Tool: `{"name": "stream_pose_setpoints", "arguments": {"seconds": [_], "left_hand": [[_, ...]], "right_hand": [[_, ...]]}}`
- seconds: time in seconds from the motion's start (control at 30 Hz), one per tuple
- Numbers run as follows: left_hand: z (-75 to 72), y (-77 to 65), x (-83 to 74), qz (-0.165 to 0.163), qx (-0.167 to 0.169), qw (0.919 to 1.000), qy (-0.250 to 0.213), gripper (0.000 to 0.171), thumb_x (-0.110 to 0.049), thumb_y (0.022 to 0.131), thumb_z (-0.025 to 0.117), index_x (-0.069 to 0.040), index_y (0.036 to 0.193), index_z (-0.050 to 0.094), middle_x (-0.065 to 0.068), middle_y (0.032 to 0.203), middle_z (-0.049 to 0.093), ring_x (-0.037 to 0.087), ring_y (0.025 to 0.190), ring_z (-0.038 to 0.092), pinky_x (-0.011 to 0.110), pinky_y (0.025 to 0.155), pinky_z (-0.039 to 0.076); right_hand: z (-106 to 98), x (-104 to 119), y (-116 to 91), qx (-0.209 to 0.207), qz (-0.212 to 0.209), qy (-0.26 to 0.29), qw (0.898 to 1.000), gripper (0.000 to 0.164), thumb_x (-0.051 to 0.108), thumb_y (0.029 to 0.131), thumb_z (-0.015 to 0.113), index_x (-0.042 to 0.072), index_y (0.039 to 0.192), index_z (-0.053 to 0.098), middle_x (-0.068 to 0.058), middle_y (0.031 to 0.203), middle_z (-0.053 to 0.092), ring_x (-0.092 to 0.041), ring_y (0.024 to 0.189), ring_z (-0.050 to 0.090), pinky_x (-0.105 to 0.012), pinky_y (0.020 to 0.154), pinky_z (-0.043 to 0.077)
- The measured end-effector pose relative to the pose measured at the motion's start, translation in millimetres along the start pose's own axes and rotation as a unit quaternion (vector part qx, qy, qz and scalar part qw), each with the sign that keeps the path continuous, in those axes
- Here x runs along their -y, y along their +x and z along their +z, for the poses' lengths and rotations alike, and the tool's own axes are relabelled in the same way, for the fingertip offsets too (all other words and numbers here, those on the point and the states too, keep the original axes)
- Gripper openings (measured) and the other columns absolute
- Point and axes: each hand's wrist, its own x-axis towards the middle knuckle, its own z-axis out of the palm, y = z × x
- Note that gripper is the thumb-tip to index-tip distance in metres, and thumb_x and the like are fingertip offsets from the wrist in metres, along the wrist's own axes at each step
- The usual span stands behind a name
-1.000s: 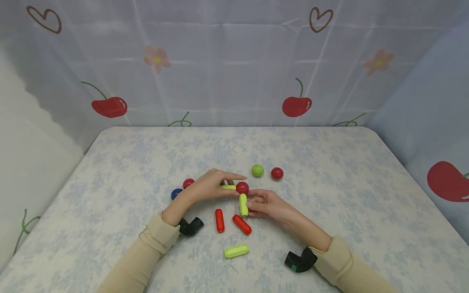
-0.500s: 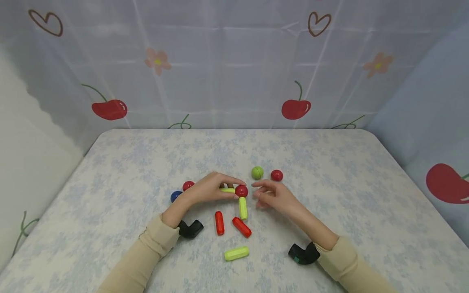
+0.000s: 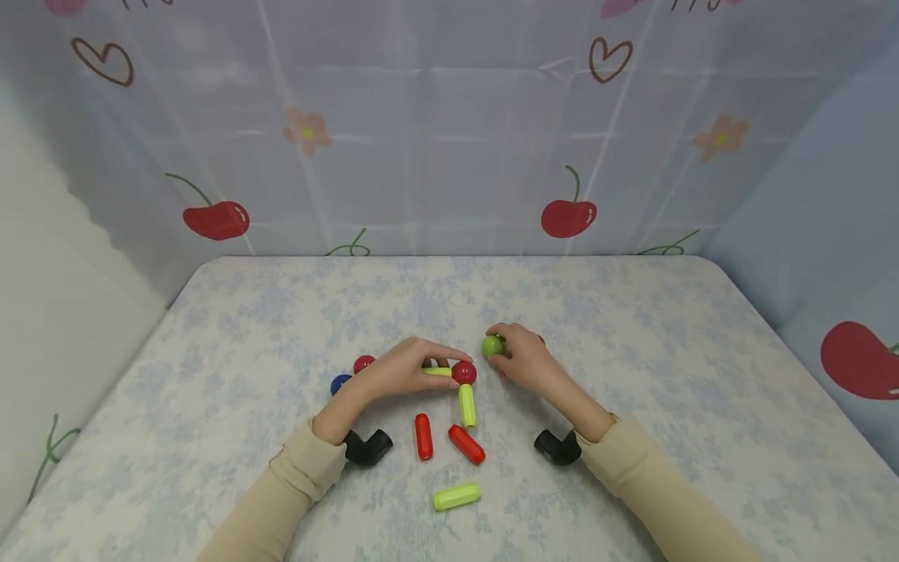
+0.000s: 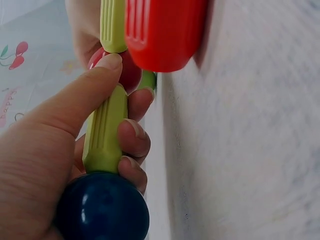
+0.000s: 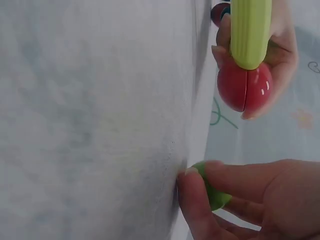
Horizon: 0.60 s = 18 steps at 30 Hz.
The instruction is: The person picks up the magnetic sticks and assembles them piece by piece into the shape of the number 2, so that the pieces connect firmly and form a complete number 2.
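Observation:
My left hand holds a red ball and the yellow-green rod extending from it, thumb on the ball and fingers along the rod. A second yellow-green rod meets the ball and points toward the near side of the table. In the left wrist view, a blue ball appears at the near end of the gripped rod. To the right, my right hand pinches a green ball between thumb and fingers, partly covering it. Another red ball is mostly hidden behind that hand.
Two red rods, one upright in view and one slanted, lie nearer on the patterned tabletop. A loose yellow-green rod lies nearest the front. One more red ball sits by the left wrist. Cherry-printed curtain hangs behind.
My right hand has let go of the near-pointing yellow-green rod, moved up and away, and taken hold of the green ball. My left hand keeps its grip. The head view has tilted slightly.

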Motion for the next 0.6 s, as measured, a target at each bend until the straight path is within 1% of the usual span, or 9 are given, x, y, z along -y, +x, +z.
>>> {"name": "stream_pose_setpoints", "arguments": {"seconds": [0.03, 0.1, 0.17, 0.27, 0.3, 0.37, 0.47, 0.53, 0.6], "left_hand": [[-0.4, 0.1, -0.1, -0.001, -0.002, 1.0, -0.002, 0.036, -0.023, 0.086, 0.07, -0.018, 0.122, 0.065, -0.01, 0.097, 0.065, 0.008, 0.074, 0.052, 0.025, 0.063, 0.045], [-1.1, 0.3, -0.5, -0.002, -0.004, 1.0, -0.004, 0.036, -0.023, 0.086, 0.07, -0.018, 0.122, 0.065, -0.011, 0.093, 0.064, 0.008, 0.072, 0.05, 0.025, 0.062, 0.044], [-2.0, 0.7, -0.9, -0.002, -0.006, 1.0, -0.006, 0.037, -0.024, 0.086, 0.07, -0.018, 0.122, 0.064, -0.012, 0.091, 0.064, 0.009, 0.07, 0.049, 0.025, 0.061, 0.043], [-3.7, 1.4, -0.7, -0.008, -0.012, 0.9999, -0.006, 0.039, -0.025, 0.086, 0.07, -0.017, 0.124, 0.064, -0.011, 0.089, 0.063, 0.009, 0.072, 0.05, 0.025, 0.064, 0.045], [-4.2, 1.5, -0.7, -0.01, -0.014, 0.9998, -0.006, 0.04, -0.024, 0.086, 0.071, -0.017, 0.124, 0.063, -0.011, 0.09, 0.063, 0.009, 0.074, 0.052, 0.025, 0.066, 0.046], [-5.0, 2.1, -0.4, -0.014, -0.017, 0.9997, -0.006, 0.04, -0.024, 0.085, 0.071, -0.017, 0.124, 0.063, -0.009, 0.092, 0.064, 0.009, 0.077, 0.054, 0.027, 0.07, 0.047], [-5.1, 3.9, 0.4, -0.014, -0.021, 0.9997, -0.006, 0.04, -0.024, 0.085, 0.071, -0.018, 0.124, 0.063, -0.007, 0.096, 0.064, 0.009, 0.082, 0.056, 0.028, 0.072, 0.048], [-5.1, 5.1, 1.0, -0.014, -0.021, 0.9997, -0.005, 0.04, -0.024, 0.085, 0.071, -0.019, 0.124, 0.063, -0.006, 0.098, 0.065, 0.01, 0.085, 0.057, 0.028, 0.073, 0.048], [-6.0, 5.5, 0.9, -0.015, -0.021, 0.9997, -0.006, 0.039, -0.026, 0.085, 0.071, -0.019, 0.124, 0.064, -0.005, 0.1, 0.065, 0.011, 0.087, 0.057, 0.028, 0.074, 0.048]], "right_hand": [[0.4, -1.0, -1.3, -0.004, -0.002, 0.005, 1.0, 0.036, 0.004, 0.085, 0.068, -0.003, 0.119, 0.057, -0.016, 0.104, 0.057, -0.017, 0.064, 0.056, -0.029, 0.056, 0.048], [-0.5, -2.6, -7.3, -0.01, -0.011, 0.018, 1.0, 0.033, 0.005, 0.084, 0.07, -0.002, 0.114, 0.059, -0.014, 0.102, 0.059, -0.017, 0.068, 0.057, -0.029, 0.057, 0.048], [-1.7, -4.6, -16.6, -0.008, -0.013, 0.04, 0.999, 0.03, 0.007, 0.083, 0.071, 0.0, 0.111, 0.061, -0.011, 0.101, 0.061, -0.017, 0.073, 0.059, -0.029, 0.059, 0.049], [-2.5, -7.4, -34.9, 0.028, -0.014, 0.104, 0.994, 0.031, 0.01, 0.084, 0.071, 0.001, 0.112, 0.061, -0.01, 0.1, 0.061, -0.018, 0.078, 0.061, -0.029, 0.064, 0.05], [-2.0, -8.5, -41.0, 0.047, -0.015, 0.134, 0.99, 0.031, 0.011, 0.085, 0.07, 0.001, 0.113, 0.06, -0.009, 0.1, 0.06, -0.018, 0.079, 0.062, -0.029, 0.065, 0.05], [-0.1, -10.6, -52.6, 0.091, -0.016, 0.19, 0.977, 0.033, 0.012, 0.086, 0.069, 0.0, 0.115, 0.059, -0.01, 0.102, 0.059, -0.018, 0.078, 0.062, -0.028, 0.066, 0.05], [3.8, -12.5, -65.4, 0.154, -0.019, 0.261, 0.953, 0.035, 0.011, 0.088, 0.067, -0.003, 0.118, 0.056, -0.011, 0.103, 0.059, -0.02, 0.078, 0.062, -0.027, 0.069, 0.049], [7.6, -12.3, -70.4, 0.181, -0.009, 0.295, 0.938, 0.036, 0.01, 0.088, 0.066, -0.004, 0.119, 0.056, -0.011, 0.102, 0.059, -0.021, 0.083, 0.061, -0.026, 0.072, 0.049], [11.5, -11.0, -72.4, 0.197, -0.004, 0.319, 0.927, 0.036, 0.009, 0.089, 0.065, -0.005, 0.12, 0.055, -0.011, 0.102, 0.059, -0.022, 0.087, 0.06, -0.027, 0.074, 0.049]]}}
